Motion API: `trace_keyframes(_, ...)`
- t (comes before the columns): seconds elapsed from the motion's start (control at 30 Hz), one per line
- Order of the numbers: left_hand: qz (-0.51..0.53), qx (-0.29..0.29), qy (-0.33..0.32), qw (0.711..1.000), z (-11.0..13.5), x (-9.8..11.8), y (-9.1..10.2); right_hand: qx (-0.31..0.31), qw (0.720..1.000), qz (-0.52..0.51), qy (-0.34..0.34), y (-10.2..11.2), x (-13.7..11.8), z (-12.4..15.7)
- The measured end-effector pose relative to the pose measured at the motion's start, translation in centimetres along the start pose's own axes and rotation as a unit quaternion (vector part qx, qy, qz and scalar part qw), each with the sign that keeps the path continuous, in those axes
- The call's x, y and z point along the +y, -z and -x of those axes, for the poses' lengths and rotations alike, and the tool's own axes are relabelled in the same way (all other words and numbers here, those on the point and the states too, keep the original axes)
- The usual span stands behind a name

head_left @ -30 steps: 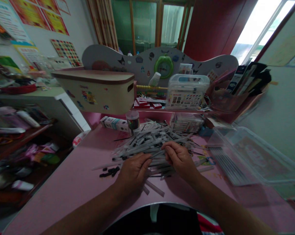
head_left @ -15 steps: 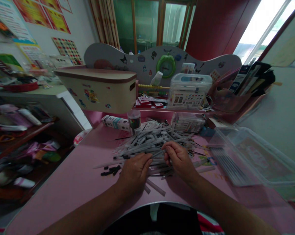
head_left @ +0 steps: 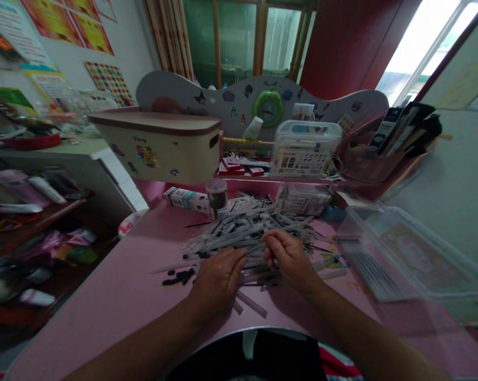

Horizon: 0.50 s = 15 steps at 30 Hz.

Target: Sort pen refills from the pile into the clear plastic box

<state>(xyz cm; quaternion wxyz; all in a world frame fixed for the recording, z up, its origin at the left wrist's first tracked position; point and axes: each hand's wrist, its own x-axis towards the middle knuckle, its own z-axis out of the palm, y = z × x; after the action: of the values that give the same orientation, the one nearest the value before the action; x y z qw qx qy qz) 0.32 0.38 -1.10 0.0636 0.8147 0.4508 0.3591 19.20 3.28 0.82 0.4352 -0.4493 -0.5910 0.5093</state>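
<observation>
Slender translucent plastic tubes [head_left: 239, 226] lay heaped on the pink tabletop [head_left: 123, 296]. Left hand [head_left: 218, 275] and right hand [head_left: 290, 259], at the heap, were curled; whether either pinched a tube could not be told. Clear handled plastic case [head_left: 305, 149], white-and-teal cardboard box [head_left: 187, 200]: printed, illegible.

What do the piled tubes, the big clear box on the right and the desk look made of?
Tubes: probably frosted plastic, being whitish and translucent. Clear box: likely smooth plastic; what lies behind shows through. Desk: perhaps laminate or painted board, from its smooth pink surface.
</observation>
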Motion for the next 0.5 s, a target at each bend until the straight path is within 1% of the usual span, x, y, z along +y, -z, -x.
trace_keyframes(0.1,0.000,-0.007,-0.001,1.000,-0.2,-0.2,0.2,-0.048,0.996,0.071,0.006,1.0,-0.6,-0.5)
trace_keyframes(0.17,0.000,-0.018,-0.007,1.000,-0.4,-0.3,0.3,-0.101,0.980,0.167,0.034,1.7,-1.5,-0.7)
trace_keyframes(0.2,0.000,-0.022,-0.015,1.000,-0.5,-0.3,0.3,-0.129,0.965,0.222,0.052,2.0,-2.0,-0.7)
trace_keyframes(0.27,0.004,-0.023,-0.039,0.999,-0.6,-0.4,0.3,-0.173,0.925,0.327,0.084,2.4,-3.3,-0.5)
trace_keyframes(0.33,0.013,-0.016,-0.064,0.998,-0.7,-0.4,0.4,-0.197,0.886,0.409,0.096,2.6,-4.7,0.2)
trace_keyframes(0.37,0.017,-0.006,-0.074,0.997,-0.7,-0.3,0.4,-0.198,0.869,0.444,0.096,2.7,-5.4,0.6)
trace_keyframes(0.43,0.019,0.022,-0.087,0.996,-0.7,-0.4,0.6,-0.172,0.840,0.505,0.100,3.6,-6.8,1.6)
trace_keyframes(0.5,0.014,0.055,-0.083,0.995,-0.7,-0.6,0.8,-0.115,0.820,0.548,0.117,5.5,-8.3,2.8)
